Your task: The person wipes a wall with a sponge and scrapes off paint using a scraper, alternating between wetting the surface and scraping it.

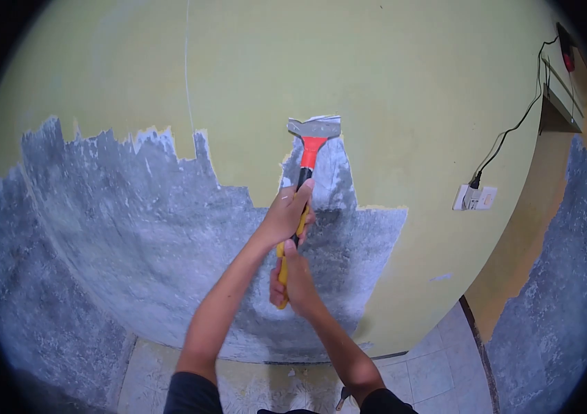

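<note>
A long-handled wall scraper with a wide metal blade, red neck and black-and-yellow handle is held up against the wall in the head view. My left hand wraps the upper part of the handle, just below the red neck. Lower down, my right hand is closed round the yellow end of the handle. The blade meets the upper end of a stripped strip, where a curl of pale paint shows above its edge. Yellow-green paint covers the wall above and beside the strip.
Bare grey wall with a ragged paint edge spreads at left and below. On the right, a black cable is plugged into a white wall socket. Tiled floor with pale debris lies below. A doorway-like opening edges the right side.
</note>
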The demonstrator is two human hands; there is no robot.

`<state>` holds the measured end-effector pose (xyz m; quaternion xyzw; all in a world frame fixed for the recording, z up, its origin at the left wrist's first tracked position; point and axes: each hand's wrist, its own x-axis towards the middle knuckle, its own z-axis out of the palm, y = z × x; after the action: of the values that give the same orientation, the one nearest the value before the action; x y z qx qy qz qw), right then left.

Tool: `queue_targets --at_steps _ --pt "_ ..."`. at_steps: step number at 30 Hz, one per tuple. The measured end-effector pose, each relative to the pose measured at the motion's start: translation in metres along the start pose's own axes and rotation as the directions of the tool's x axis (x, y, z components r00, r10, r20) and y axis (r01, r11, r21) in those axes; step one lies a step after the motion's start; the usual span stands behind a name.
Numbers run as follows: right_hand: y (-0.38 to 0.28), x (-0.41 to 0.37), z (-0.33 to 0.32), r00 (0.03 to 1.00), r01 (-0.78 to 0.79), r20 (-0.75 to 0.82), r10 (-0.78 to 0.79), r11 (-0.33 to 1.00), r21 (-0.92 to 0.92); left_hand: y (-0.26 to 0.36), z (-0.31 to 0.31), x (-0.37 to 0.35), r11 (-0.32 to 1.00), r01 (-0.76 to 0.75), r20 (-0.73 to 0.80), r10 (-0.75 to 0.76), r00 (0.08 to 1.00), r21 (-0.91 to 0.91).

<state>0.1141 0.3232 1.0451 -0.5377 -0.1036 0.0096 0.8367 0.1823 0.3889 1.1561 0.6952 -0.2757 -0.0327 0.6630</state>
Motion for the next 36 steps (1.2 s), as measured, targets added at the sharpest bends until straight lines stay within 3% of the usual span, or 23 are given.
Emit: queue_targets --at_steps 5,7,10,13,15,17,19,21,25,29,32,35,36 --pt "-0.025 -0.007 -0.062 0.995 -0.07 -0.084 0.051 0.965 -0.253 -0.035 0.058 0.024 0.926 -0.147 -0.162 0.095 0.982 -0.348" --pt "-0.025 -0.007 -0.06 0.99 -0.015 -0.135 -0.032 0.944 -0.329 -0.037 0.047 0.027 0.952 -0.168 -0.16 0.13 0.979 -0.256" --pt "0.003 0.004 -0.017 0.998 0.052 -0.034 -0.056 0.992 -0.114 -0.022 0.011 0.014 0.984 -0.066 -0.057 0.058 0.997 -0.163" --pt "0.002 0.007 0.023 1.0 -0.019 0.026 0.015 0.984 0.178 -0.009 -0.005 0.005 0.996 0.013 -0.003 -0.013 1.0 -0.088" --pt "0.012 0.009 0.002 1.0 0.009 -0.014 -0.008 1.0 0.024 -0.011 0.001 0.007 0.996 -0.006 -0.053 0.001 0.999 -0.09" --pt "-0.003 0.009 -0.035 1.0 -0.001 -0.029 -0.002 0.994 -0.106 -0.028 0.027 0.023 0.971 -0.066 -0.102 0.044 0.994 -0.228" --pt "-0.027 -0.005 -0.07 0.997 -0.071 -0.047 0.063 0.979 -0.19 -0.037 0.05 0.027 0.943 -0.106 -0.149 0.061 0.987 -0.316" --pt "-0.034 -0.012 -0.071 0.998 -0.025 -0.064 0.012 0.978 -0.208 -0.035 0.065 0.029 0.93 -0.144 -0.186 0.085 0.979 -0.337" --pt "-0.016 -0.028 -0.036 0.989 0.146 -0.025 -0.146 0.989 -0.016 -0.013 0.039 0.011 0.95 -0.058 -0.081 0.035 0.996 -0.308" --pt "0.002 -0.021 -0.015 0.997 0.006 0.067 -0.026 0.96 0.279 -0.003 0.021 0.006 0.958 0.019 0.0 -0.02 1.0 -0.286" --pt "-0.011 -0.03 -0.012 0.997 -0.035 0.072 0.014 0.956 0.291 0.005 0.028 0.003 0.944 0.063 -0.018 -0.072 0.997 -0.323" --pt "-0.037 -0.046 -0.036 0.99 -0.064 -0.122 0.065 0.998 0.017 -0.005 0.053 0.013 0.915 0.004 -0.029 -0.017 0.999 -0.404" --pt "-0.036 -0.044 -0.032 0.992 -0.063 -0.111 0.066 0.998 0.029 -0.008 0.057 0.014 0.901 -0.026 -0.04 0.01 0.999 -0.434"
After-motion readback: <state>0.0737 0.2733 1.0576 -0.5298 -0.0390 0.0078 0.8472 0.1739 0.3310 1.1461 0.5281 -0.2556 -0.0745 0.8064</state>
